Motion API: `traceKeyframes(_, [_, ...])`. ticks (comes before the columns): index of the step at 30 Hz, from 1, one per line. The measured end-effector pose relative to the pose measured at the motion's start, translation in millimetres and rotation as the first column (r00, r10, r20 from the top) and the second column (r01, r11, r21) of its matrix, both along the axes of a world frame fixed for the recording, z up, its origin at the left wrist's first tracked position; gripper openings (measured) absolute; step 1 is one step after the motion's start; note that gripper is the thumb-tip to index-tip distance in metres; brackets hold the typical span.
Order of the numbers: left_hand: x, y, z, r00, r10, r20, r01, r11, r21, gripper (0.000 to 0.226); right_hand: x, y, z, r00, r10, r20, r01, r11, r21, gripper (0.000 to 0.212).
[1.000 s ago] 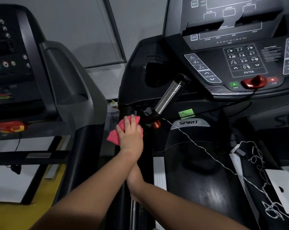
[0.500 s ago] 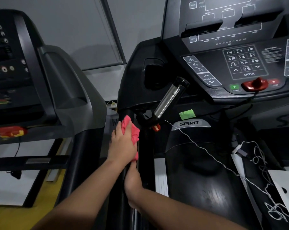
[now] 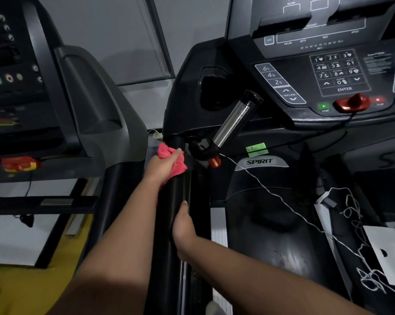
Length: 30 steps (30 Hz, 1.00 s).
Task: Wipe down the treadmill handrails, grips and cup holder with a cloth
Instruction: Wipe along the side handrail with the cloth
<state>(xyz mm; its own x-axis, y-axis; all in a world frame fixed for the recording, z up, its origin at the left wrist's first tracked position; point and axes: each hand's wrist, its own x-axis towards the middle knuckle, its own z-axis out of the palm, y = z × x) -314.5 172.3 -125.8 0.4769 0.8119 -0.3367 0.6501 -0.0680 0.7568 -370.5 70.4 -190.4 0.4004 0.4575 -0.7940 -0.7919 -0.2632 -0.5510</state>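
One pink cloth (image 3: 178,167) is bunched in the left hand (image 3: 162,165), which clutches it and presses it against the far end of the black handrail (image 3: 169,201), just below the console housing. Nearer along the same rail the right hand (image 3: 184,228) holds the bar, thumb lying on top. Its fingers are hidden behind the rail, so they seem to be wrapped round it. Just right of the cloth a silver grip (image 3: 234,120) slants up toward the dark cup holder (image 3: 212,92). Farther right is the keypad (image 3: 338,72), with a red safety key (image 3: 352,103) below it. A white cord (image 3: 282,201) trails toward the near right. Another treadmill (image 3: 89,98) stands at left.
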Motion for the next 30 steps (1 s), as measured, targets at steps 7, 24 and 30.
traceKeyframes(7, [-56, -13, -24, 0.981, 0.159, 0.114, -0.069, 0.825, -0.561, 0.052, -7, -4, 3, 0.999, -0.037, 0.027, 0.036, 0.999, 0.026, 0.070])
traceKeyframes(24, [-2, 26, -18, 0.920, 0.217, 0.328, 0.031, 0.791, -0.611, 0.043, 0, -5, 32, 0.913, -0.103, 0.395, 0.126, 0.992, -0.032, 0.031])
traceKeyframes(30, [-53, 3, -58, 0.922, 0.306, 0.237, -0.074, 0.740, -0.669, 0.060, 0, -5, 34, 0.883, -0.086, 0.462, 0.160, 0.979, -0.123, 0.034])
